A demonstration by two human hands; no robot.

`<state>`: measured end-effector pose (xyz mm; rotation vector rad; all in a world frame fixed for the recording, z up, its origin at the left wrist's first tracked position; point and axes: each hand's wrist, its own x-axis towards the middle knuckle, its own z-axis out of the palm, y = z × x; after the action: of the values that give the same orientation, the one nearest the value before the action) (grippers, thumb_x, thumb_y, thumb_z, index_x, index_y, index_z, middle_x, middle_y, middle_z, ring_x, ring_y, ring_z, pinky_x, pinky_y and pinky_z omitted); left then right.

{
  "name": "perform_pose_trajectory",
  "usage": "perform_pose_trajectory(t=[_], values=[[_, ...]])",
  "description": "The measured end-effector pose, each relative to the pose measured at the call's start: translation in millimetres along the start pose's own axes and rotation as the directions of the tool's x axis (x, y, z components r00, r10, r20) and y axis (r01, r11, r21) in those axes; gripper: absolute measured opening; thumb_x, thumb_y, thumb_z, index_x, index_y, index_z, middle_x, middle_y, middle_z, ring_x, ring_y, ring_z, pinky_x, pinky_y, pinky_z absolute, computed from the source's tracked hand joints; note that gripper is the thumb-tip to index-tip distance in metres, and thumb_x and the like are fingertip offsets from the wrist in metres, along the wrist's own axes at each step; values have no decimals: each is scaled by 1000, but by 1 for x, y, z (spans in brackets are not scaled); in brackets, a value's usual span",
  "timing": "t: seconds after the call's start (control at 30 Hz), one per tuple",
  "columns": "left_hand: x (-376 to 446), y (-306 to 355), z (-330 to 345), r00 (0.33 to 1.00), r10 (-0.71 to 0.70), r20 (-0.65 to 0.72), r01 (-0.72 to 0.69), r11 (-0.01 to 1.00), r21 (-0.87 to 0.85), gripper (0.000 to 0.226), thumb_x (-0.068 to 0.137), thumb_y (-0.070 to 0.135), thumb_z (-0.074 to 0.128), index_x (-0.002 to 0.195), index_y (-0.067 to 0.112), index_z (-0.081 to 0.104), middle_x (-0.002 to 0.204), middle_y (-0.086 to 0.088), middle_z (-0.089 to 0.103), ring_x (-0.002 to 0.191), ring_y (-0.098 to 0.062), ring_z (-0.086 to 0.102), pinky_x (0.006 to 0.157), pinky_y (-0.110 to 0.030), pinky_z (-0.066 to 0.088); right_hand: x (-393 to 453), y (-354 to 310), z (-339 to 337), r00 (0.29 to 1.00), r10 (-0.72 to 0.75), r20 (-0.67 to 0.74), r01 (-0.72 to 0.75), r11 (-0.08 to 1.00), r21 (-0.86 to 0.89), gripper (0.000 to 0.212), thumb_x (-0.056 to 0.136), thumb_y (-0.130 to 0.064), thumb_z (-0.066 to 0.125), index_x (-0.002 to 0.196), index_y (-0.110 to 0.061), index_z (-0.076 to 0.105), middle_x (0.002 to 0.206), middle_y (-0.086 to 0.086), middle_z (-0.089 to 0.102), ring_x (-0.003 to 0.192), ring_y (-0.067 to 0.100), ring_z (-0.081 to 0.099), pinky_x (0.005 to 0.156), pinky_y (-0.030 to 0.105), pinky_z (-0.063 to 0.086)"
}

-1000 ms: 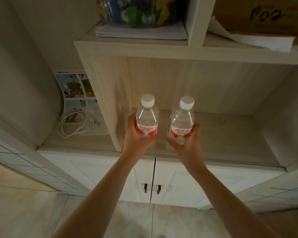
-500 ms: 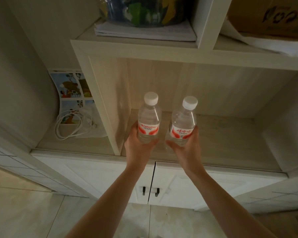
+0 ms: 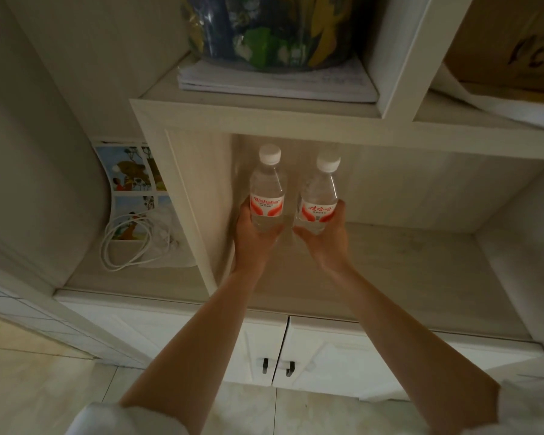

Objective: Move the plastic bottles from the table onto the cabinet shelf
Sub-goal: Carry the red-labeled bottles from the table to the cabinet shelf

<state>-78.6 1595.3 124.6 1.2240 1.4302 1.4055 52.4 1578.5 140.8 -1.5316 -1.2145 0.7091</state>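
Both hands hold a bottle each, fingers wrapped around the lower body: the left hand (image 3: pixel 254 237) grips the left bottle (image 3: pixel 267 191), the right hand (image 3: pixel 326 238) grips the right bottle (image 3: pixel 319 196). Around them, the cabinet (image 3: pixel 264 120) has an open middle compartment, and its shelf (image 3: pixel 390 265) lies under the hands; both bottles are upright inside that compartment, near its left wall, and I cannot tell whether their bases touch the shelf. Below, two white doors (image 3: pixel 327 356) meet at dark handles (image 3: pixel 277 367). On the shelf above sits a clear bag of coloured items (image 3: pixel 270 29) on a stack of papers (image 3: pixel 274 81). Left of the compartment, a coiled white cable (image 3: pixel 129 243) lies against a picture card (image 3: pixel 132 174). Each bottle has a white cap and a red-and-white label; the two stand just beside each other.
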Motion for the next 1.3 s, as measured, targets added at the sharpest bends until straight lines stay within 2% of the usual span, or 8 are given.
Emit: perform_pose_trajectory(t=[0.1, 0.23, 0.4, 0.5, 0.6, 0.87, 1.0, 1.3], values=[[7, 2, 2, 1000, 20, 11, -20, 1000, -10, 75, 65, 11, 86, 132, 12, 52, 121, 2, 63, 112, -13, 61, 94, -28, 53, 9, 5, 7, 1000, 6, -9, -6, 1000, 7, 82, 67, -13, 83, 132, -14, 34, 122, 5, 57, 108, 19, 60, 88, 32, 53], [12, 6, 3, 999, 38, 26, -38, 999, -7, 76, 67, 10, 85, 134, 8, 49, 126, 1, 60, 112, -9, 56, 81, -2, 46, 15, 9, 14, 999, 42, -33, -40, 998, 48, 84, 65, -14, 84, 132, -18, 34, 122, 4, 57, 108, 18, 60, 90, 34, 54], [17, -1, 1, 998, 13, 55, -14, 999, 35, 83, 66, 20, 87, 138, 13, 47, 132, -2, 60, 122, -18, 57, 101, -37, 50, 20, 13, 15, 999, 47, -28, -46, 998, 32, 84, 67, -11, 83, 134, -14, 33, 125, 6, 54, 111, 19, 58, 82, 16, 47], [11, -11, -8, 996, -8, 86, 2, 997, 71, 89, 62, 34, 87, 139, 19, 45, 133, 1, 60, 122, -16, 57, 101, -44, 50, 9, 16, 18, 999, 51, -17, -51, 999, -4, 88, 68, -13, 83, 138, -14, 31, 129, 8, 51, 114, 20, 56, 87, 22, 48], [5, -17, -8, 997, -16, 72, 8, 994, 108, 92, 59, 44, 82, 139, 20, 44, 135, 0, 58, 124, -18, 56, 102, -44, 49, 3, 17, 16, 997, 70, -14, -70, 997, -14, 90, 69, -15, 83, 141, -15, 29, 133, 6, 50, 117, 18, 54, 91, 25, 46], [-7, -47, -21, 989, -63, 133, 40, 985, 168, 57, 78, 21, 75, 129, 19, 50, 129, 1, 62, 118, -17, 59, 100, -46, 50, -7, 18, 23, 977, 213, -11, -213, 971, -107, 79, 72, -23, 80, 137, -11, 36, 126, -1, 54, 109, 13, 55, 86, 27, 48], [-10, -53, -20, 978, -125, 168, 105, 987, 123, 69, 78, 16, 64, 141, 29, 39, 140, 1, 55, 129, -17, 52, 106, -46, 45, -6, 25, 22, 972, 232, -23, -233, 958, -169, 69, 68, -32, 74, 130, -13, 48, 120, 5, 62, 106, 22, 63, 84, 38, 57], [-40, -20, -29, 963, -199, 179, 183, 978, 105, 51, 91, 0, 53, 139, 18, 44, 132, 1, 57, 117, -14, 57, 95, -24, 47, -50, 11, 9, 987, 159, 25, -153, 975, -163, 56, 90, -16, 59, 141, -8, 35, 138, 12, 48, 125, 27, 50, 101, 36, 44]])
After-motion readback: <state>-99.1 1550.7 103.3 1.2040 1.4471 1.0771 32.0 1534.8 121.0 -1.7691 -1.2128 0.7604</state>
